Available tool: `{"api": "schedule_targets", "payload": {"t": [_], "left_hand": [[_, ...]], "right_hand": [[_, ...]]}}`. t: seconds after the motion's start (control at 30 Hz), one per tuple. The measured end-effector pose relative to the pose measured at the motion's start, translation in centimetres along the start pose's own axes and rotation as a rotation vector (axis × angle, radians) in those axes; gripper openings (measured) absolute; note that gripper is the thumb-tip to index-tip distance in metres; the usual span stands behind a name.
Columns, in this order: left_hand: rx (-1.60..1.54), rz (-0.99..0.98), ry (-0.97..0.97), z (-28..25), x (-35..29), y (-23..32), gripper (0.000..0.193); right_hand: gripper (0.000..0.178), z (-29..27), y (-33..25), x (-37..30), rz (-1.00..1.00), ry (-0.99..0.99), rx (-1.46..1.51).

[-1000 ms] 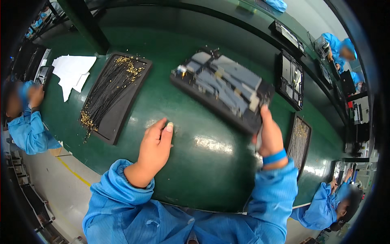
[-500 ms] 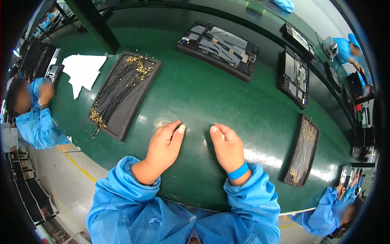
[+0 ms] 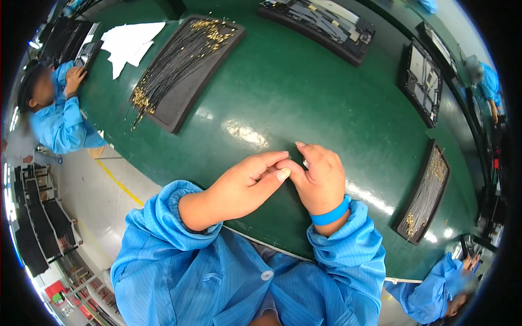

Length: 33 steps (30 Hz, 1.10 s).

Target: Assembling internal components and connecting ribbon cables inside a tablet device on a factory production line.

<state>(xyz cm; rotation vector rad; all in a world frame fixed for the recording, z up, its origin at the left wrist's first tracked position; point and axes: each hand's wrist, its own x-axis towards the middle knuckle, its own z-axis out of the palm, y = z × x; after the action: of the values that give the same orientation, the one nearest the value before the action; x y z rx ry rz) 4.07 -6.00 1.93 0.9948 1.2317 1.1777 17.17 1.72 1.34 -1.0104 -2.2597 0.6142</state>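
Over the near part of the green table, my two hands meet. Between the thumb and fingers of my left hand [image 3: 246, 183] lies the tip of my right thumb; anything smaller in there is hidden. My right hand [image 3: 321, 179], with a blue band [image 3: 330, 213] at the wrist, has its fingers curved and apart from its thumb. A small pale spot shows between them, too small to name. Ahead and to the left, a dark tray [image 3: 190, 103] holds many thin black cables [image 3: 176, 68] with gold-coloured ends. Neither hand touches it.
At the far side a black tray carries an opened electronic device [image 3: 321, 27]. Another opened device [image 3: 423, 81] and a tray of grey cables [image 3: 424, 195] stand right. White sheets [image 3: 128, 43] lie far left. Co-workers in blue sit left [image 3: 68, 119] and right [image 3: 435, 285].
My hands were apart; now they have come together, the left moving right until it meets the right thumb. The whole view has shifted and tilted, with trays and devices higher in it.
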Motion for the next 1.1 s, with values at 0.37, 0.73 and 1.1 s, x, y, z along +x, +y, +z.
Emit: {"api": "schedule_targets", "payload": {"t": [0.37, 0.73, 1.1], "left_hand": [[0.264, -0.137, -0.116, -0.2, -0.5, 3.7, 0.023], [0.002, -0.363, -0.216, -1.8, 0.6, 3.8, 0.018], [-0.202, -0.47, -0.239, -3.8, 0.0, 2.4, 0.019]], "right_hand": [[0.039, -0.9, 0.9, -0.5, -0.144, 0.052, 0.059], [0.042, 0.1, 1.0, 0.1, -0.244, -0.025, 0.113], [0.047, 2.2, 0.3, 0.6, -0.236, -0.16, 0.096]]}}
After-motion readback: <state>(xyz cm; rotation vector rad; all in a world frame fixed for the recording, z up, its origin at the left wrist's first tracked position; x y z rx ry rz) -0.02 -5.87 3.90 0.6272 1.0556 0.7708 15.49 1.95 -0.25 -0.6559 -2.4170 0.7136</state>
